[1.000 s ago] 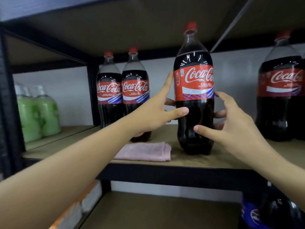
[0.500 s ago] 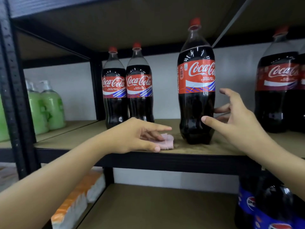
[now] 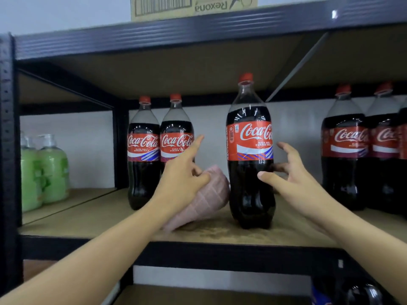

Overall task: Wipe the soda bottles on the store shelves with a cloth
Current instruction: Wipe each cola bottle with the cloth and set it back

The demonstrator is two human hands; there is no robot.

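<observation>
A tall Coca-Cola bottle [image 3: 250, 150] with a red cap stands near the front of the wooden shelf [image 3: 220, 234]. My right hand [image 3: 286, 179] curls round its lower right side, thumb on the front and fingers behind. My left hand [image 3: 182, 177] grips a pink cloth [image 3: 204, 201] lifted off the shelf just left of that bottle, index finger stretched out. Two more Coca-Cola bottles [image 3: 160, 150] stand side by side behind my left hand.
More Coca-Cola bottles [image 3: 361, 146] stand at the right. Green soap bottles [image 3: 44, 170] sit in the left bay beyond a black upright [image 3: 120, 146]. A cardboard box [image 3: 193, 6] rests on the shelf above. Dark bottles [image 3: 361, 291] stand on the lower shelf, right.
My left hand picked the pink cloth off the shelf and raised it beside the front bottle. My right hand closed in on the bottle's side. The view tilted upward.
</observation>
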